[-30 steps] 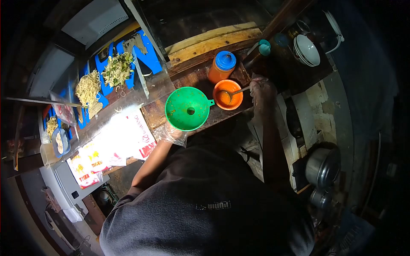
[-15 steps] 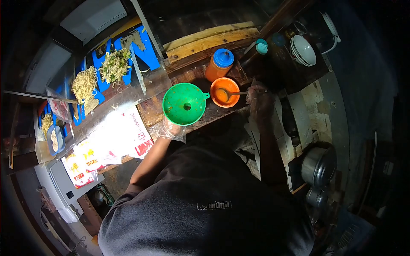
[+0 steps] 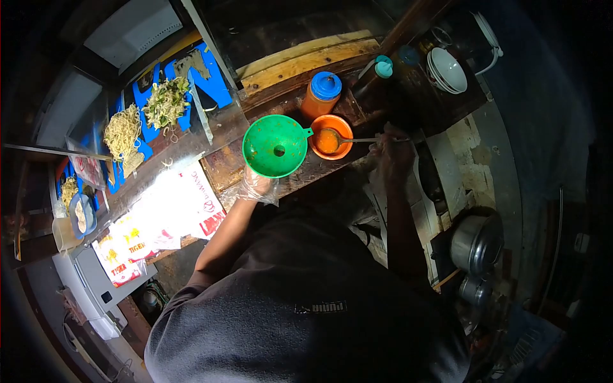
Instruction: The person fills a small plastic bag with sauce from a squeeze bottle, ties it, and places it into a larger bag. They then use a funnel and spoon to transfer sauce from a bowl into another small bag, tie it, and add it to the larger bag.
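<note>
A green funnel [image 3: 290, 131], its mouth facing up and its inside speckled with sauce, covers the fingers of my left hand [image 3: 258, 184]. That hand wears a clear plastic glove. What it grips beneath the funnel is hidden. To the right, an orange bowl [image 3: 345, 152] contains orange-red sauce [image 3: 327, 140]. My right hand [image 3: 387, 153], in shadow, is closed on the handle of a spoon [image 3: 363, 140] whose head rests in the sauce. Just behind the bowl stands a squeeze bottle [image 3: 317, 107] of orange sauce with a blue cap.
White printed packets [image 3: 169, 204] lie on the counter at left, near noodles [image 3: 123, 133] and chopped greens with noodles [image 3: 167, 104] behind a glass panel. White bowls [image 3: 449, 70] and a turquoise-capped bottle [image 3: 383, 67] stand back right. Metal pots [image 3: 476, 246] sit lower right.
The view has shifted slightly, moving the counter items up and left in the picture. My right hand has moved slightly relative to the bowl, with the spoon still in the sauce.
</note>
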### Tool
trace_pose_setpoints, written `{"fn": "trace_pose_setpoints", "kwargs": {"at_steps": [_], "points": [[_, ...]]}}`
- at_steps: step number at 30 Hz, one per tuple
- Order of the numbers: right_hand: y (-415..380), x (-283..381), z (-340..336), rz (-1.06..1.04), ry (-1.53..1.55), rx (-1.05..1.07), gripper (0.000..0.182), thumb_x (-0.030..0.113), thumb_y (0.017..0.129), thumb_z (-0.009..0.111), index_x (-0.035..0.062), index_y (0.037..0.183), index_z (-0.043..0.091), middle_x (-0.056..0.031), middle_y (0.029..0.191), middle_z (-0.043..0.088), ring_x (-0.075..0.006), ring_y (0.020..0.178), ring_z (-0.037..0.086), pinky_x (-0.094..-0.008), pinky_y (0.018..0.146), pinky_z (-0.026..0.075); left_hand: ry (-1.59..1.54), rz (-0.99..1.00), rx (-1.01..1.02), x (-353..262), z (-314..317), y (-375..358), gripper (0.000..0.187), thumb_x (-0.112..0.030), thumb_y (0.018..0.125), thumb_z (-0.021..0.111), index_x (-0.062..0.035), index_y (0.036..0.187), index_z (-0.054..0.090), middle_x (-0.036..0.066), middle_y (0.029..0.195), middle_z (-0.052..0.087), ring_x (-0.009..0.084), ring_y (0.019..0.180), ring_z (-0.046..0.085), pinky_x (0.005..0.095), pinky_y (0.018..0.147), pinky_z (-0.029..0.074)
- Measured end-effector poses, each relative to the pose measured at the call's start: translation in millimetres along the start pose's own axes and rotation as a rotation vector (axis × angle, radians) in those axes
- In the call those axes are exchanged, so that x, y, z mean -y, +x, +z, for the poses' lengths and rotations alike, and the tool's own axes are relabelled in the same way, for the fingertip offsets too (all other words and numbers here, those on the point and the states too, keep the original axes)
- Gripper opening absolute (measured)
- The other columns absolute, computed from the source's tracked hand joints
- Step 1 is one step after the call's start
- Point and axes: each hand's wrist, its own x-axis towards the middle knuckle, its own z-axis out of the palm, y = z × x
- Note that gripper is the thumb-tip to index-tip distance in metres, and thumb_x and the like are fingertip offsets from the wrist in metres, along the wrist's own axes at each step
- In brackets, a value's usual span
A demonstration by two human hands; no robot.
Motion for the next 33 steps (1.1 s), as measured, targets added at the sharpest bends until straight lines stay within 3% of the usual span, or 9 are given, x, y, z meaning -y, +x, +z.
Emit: {"fn": "trace_pose_setpoints", "kwargs": {"at_steps": [2,8,12,17,19,21,23,26,33], "points": [[-1,2,2,-0.008,-0.018,-0.012,0.027,0.004,0.086,0.064,0.0001,0.112,0.059,-0.0050,0.077,0.058,-0.0135,0.058,0.058,-0.0278,0.056,0.055,0.217,0.068,0.046,-2,-3,4,0.045,-0.016,0.091,0.061,-0.0027,0.132,0.048,0.014,0.129,0.057,0.0253,0.117,0.056,0.0392,0.100,0.045],[-2,0,2,-0.026,-0.005,-0.058,0.027,0.003,0.085,0.064,0.0009,0.111,0.059,-0.0042,0.075,0.059,-0.0134,0.057,0.059,-0.0282,0.055,0.054,0.102,0.074,0.037,5,2,11,0.046,-0.015,0.090,0.063,-0.0028,0.132,0.048,0.013,0.128,0.058,0.0241,0.116,0.056,0.0383,0.099,0.045],[-5,16,10,0.023,-0.108,-0.162,0.025,0.005,0.084,0.063,-0.0001,0.108,0.061,-0.0047,0.071,0.058,-0.0137,0.055,0.058,-0.0279,0.053,0.052,0.102,0.038,0.047,-21,1,17,0.047,-0.014,0.089,0.064,-0.0028,0.132,0.048,0.013,0.127,0.058,0.0237,0.116,0.056,0.0377,0.099,0.045],[0,26,0,0.052,-0.177,-0.206,0.029,0.007,0.082,0.061,-0.0029,0.109,0.058,-0.0086,0.073,0.060,-0.0164,0.055,0.061,-0.0284,0.052,0.052,-0.193,0.001,0.014,-20,8,23,0.050,-0.017,0.088,0.067,-0.0030,0.132,0.047,0.013,0.128,0.057,0.0217,0.114,0.056,0.0380,0.097,0.047],[1,29,-3,-0.037,-0.011,-0.176,0.023,0.006,0.083,0.060,-0.0027,0.104,0.060,-0.0088,0.073,0.059,-0.0156,0.052,0.057,-0.0311,0.050,0.049,-0.282,-0.019,0.022,-7,13,26,0.050,-0.017,0.088,0.067,-0.0028,0.132,0.047,0.013,0.128,0.057,0.0218,0.114,0.057,0.0379,0.096,0.048],[1,42,-1,-0.040,-0.034,-0.208,0.025,0.005,0.082,0.058,-0.0031,0.105,0.060,-0.0093,0.074,0.059,-0.0157,0.052,0.057,-0.0303,0.048,0.048,-0.372,-0.038,0.035,-1,17,30,0.051,-0.017,0.088,0.067,-0.0026,0.132,0.046,0.013,0.128,0.057,0.0218,0.113,0.057,0.0377,0.096,0.048],[-1,57,3,-0.044,-0.057,-0.242,0.027,0.003,0.081,0.057,-0.0035,0.106,0.059,-0.0098,0.075,0.059,-0.0159,0.052,0.056,-0.0296,0.047,0.047,-0.682,-0.142,-0.005,-2,22,33,0.049,-0.017,0.088,0.067,-0.0017,0.130,0.048,0.014,0.126,0.057,0.0228,0.113,0.057,0.0373,0.097,0.047],[-4,74,7,-0.185,-0.037,-0.241,0.030,0.001,0.078,0.055,-0.0042,0.108,0.058,-0.0091,0.075,0.057,-0.0153,0.051,0.055,-0.0279,0.046,0.045,-0.409,-0.006,0.142,18,18,36,0.052,-0.012,0.094,0.059,-0.0072,0.141,0.038,0.010,0.140,0.046,0.0217,0.125,0.049,0.0418,0.106,0.043],[-18,122,32,-0.196,0.028,-0.191,0.028,-0.001,0.081,0.052,-0.0051,0.108,0.058,-0.0070,0.074,0.053,-0.0117,0.050,0.046,-0.0255,0.046,0.039,-0.206,-0.014,0.156,-25,14,44,0.053,-0.017,0.092,0.063,-0.0030,0.138,0.041,0.012,0.135,0.051,0.0212,0.121,0.051,0.0370,0.104,0.043]]}}
